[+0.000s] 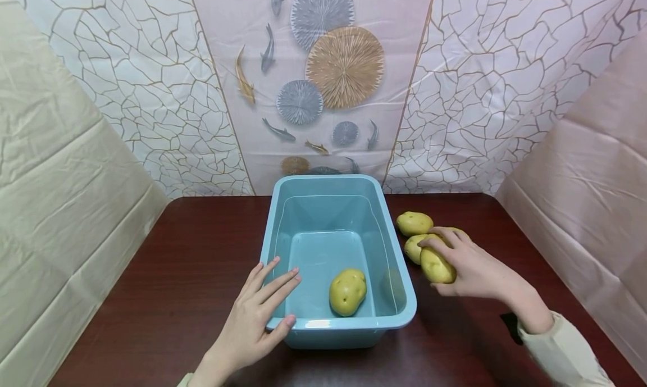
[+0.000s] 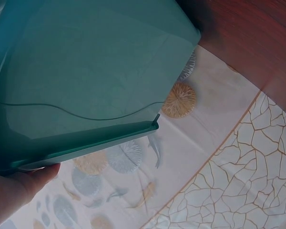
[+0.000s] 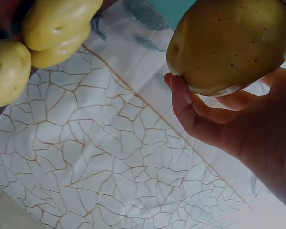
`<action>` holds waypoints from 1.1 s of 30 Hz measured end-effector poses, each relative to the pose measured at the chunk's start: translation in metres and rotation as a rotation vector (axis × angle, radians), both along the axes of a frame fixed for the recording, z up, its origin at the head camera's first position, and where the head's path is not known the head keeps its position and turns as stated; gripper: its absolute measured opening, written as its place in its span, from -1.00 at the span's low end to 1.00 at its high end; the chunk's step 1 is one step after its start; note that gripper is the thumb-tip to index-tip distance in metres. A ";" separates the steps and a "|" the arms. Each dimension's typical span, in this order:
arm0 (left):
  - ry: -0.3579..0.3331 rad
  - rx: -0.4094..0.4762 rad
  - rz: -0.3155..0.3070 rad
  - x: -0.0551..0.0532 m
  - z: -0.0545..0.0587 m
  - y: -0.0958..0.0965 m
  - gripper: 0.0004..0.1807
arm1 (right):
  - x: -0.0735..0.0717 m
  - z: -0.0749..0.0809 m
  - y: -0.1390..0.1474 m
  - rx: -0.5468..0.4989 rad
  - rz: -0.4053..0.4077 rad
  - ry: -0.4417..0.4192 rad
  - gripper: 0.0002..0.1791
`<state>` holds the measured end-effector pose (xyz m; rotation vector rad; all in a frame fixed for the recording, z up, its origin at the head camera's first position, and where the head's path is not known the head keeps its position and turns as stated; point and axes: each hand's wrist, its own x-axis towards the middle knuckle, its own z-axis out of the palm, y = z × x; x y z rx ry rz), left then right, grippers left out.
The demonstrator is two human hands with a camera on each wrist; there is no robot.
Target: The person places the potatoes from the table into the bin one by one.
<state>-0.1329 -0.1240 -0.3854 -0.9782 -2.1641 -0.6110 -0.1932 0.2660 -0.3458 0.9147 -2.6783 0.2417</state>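
Closest to me, at the bottom of the head view, I see a pale right sleeve point(image 1: 563, 347) and a small bit of the left sleeve point(image 1: 185, 380). My two hands are well apart, one on each side of a blue tub point(image 1: 354, 323). The left hand point(image 1: 250, 314) rests over the tub's near left corner with its fingers straight and spread, some of them reaching in past the rim. The right hand point(image 1: 470, 269) is curled around a potato point(image 1: 437, 265), which it holds just beside the tub's right wall. From the right wrist view I make out small dark specks on that potato's skin.

Inside the tub, a second potato point(image 1: 347, 292) lies on the bottom, toward the near right corner. The tub stands on a dark reddish-brown counter point(image 1: 202, 274). Beyond the held potato, I see three more close together to the right of the tub: a middle potato point(image 1: 413, 249), a potato partly hidden by the hand point(image 1: 461, 234) and the farthest potato point(image 1: 414, 223).

Pale, creased cloth sides point(image 1: 65, 207) flank the counter. At the far end I see a backdrop point(image 1: 349, 140) printed with fish, round discs and a brown crackle pattern.
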 end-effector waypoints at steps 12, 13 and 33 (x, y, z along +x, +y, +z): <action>0.003 -0.002 0.001 0.000 0.000 0.000 -0.50 | 0.001 0.018 -0.003 0.018 0.002 0.014 -0.24; 0.002 -0.002 0.001 0.000 0.000 -0.001 -0.50 | 0.001 0.018 -0.004 0.018 0.002 0.016 -0.24; -0.004 -0.004 0.001 0.000 -0.001 -0.001 -0.50 | 0.004 0.038 -0.014 0.017 0.014 0.001 -0.24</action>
